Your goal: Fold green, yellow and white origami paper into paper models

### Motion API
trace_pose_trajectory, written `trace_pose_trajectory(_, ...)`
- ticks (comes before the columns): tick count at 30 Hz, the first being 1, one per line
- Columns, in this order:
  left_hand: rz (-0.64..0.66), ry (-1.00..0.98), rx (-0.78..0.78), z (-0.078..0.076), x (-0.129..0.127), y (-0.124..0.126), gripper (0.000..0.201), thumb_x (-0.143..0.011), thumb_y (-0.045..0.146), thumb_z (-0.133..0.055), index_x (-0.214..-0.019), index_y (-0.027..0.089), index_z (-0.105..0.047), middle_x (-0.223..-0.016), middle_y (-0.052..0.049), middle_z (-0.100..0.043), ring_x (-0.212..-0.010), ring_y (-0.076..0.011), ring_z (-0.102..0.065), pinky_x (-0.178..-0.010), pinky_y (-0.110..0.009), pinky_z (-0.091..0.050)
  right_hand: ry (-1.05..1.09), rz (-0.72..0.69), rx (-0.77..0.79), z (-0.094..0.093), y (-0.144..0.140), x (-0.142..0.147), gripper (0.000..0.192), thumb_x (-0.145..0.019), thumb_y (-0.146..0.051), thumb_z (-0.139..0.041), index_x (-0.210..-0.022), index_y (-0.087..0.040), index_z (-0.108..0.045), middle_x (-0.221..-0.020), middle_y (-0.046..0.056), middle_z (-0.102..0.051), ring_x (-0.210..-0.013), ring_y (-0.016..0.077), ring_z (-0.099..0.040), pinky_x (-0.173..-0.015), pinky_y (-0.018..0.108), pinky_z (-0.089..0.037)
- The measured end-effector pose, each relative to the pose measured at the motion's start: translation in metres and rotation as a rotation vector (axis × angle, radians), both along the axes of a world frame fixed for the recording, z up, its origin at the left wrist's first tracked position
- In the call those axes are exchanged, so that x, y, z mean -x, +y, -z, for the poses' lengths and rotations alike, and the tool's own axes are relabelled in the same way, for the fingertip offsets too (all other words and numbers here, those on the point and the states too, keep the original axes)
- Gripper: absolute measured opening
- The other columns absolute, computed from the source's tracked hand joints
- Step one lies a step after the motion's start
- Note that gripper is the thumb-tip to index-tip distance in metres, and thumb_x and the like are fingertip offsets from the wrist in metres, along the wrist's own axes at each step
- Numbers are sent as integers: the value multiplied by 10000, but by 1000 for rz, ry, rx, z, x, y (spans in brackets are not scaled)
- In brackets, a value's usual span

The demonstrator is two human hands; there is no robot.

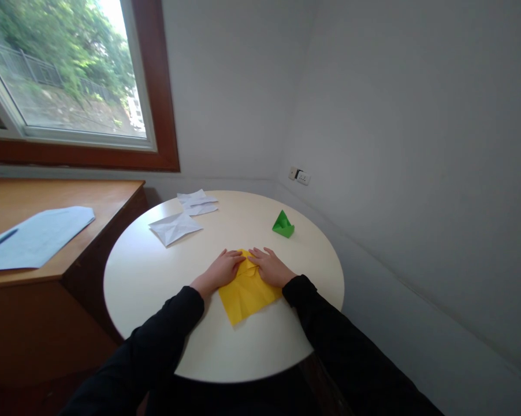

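Observation:
A sheet of yellow paper (249,297) lies on the round table in front of me, creased, with its far edge folded over into a small flap. My left hand (226,268) is at the left of that flap, its fingers closed on the folded paper. On the other side, my right hand (270,267) holds the fold down, its fingers reaching over the far edge and its palm on the sheet. The fingertips of both hands nearly meet at the flap. Part of the paper's right side is hidden under my right hand.
A folded green paper boat (283,225) stands farther back to the right on the white round table (139,289). Creased white papers (176,228) lie at the back left. A wooden desk (113,199) at left bears white sheets (48,234) and a pen (0,240). Walls rise behind and right.

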State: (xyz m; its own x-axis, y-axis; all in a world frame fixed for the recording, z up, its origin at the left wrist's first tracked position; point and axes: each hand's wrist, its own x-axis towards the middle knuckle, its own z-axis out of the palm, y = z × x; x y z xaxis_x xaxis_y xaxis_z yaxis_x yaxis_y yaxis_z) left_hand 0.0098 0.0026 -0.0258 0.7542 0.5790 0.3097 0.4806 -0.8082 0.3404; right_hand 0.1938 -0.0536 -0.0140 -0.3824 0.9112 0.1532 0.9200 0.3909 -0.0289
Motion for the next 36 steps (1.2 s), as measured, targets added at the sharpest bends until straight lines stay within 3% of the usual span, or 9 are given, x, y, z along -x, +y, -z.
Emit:
trace_pose_trajectory(3, 0, 5, 8, 0, 0, -1, 324, -880, 200, -368, -1098, 184, -606, -1206, -94, -597, -1139, -214, -512, -1046, -438, -284, 113, -54, 42, -5, -10, -1, 516, -754, -52, -413, -1241, -176, -528, -1356, 97, -479, -1277, 187, -403, -1089, 421, -224)
trace_pose_trajectory(11, 5, -30, 49, 5, -1, 3, 348, -855, 226, -423, -1145, 150, -600, -1249, -122, -568, -1210, -239, -454, -1032, -393, -336, 465, 5, 159, -5, -17, -10, 345, -788, -294, -582, -1115, -197, -639, -1263, 92, -567, -1201, 213, -499, -1079, 406, -274)
trace_pose_trajectory(16, -17, -6, 74, 2, -2, 2, 379, -854, 253, -420, -1165, 126, -595, -1284, -141, -533, -1222, -247, -443, -1038, -382, -337, 503, -22, 47, 0, -12, -11, 246, -800, -297, -597, -1003, -197, -694, -1107, 67, -672, -1080, 200, -587, -983, 338, -393)
trace_pose_trajectory(21, -12, -38, 93, -1, -2, -1, 373, -856, 276, -420, -1155, 149, -603, -1279, -124, -536, -1193, -249, -471, -1031, -386, -353, 509, -49, -47, 4, -8, -7, 174, -843, -245, -546, -875, -208, -714, -1002, 24, -707, -968, 149, -623, -918, 267, -421)
trace_pose_trajectory(28, -12, -39, 119, -7, -5, -4, 390, -900, 301, -335, -1133, 163, -615, -1242, -112, -558, -1174, -231, -484, -1033, -386, -353, 557, 94, -89, 1, 1, 5, 86, -791, -223, -607, -791, -195, -688, -871, 25, -703, -860, 167, -615, -816, 289, -439)
trace_pose_trajectory(36, -48, -32, 122, -5, -6, -3, 387, -850, 331, -435, -1153, 149, -593, -1265, -132, -531, -1191, -249, -468, -1034, -383, -349, 640, 162, -68, 7, 6, 5, 15, -741, -195, -643, -736, -193, -657, -827, 6, -681, -816, 138, -621, -786, 247, -451)
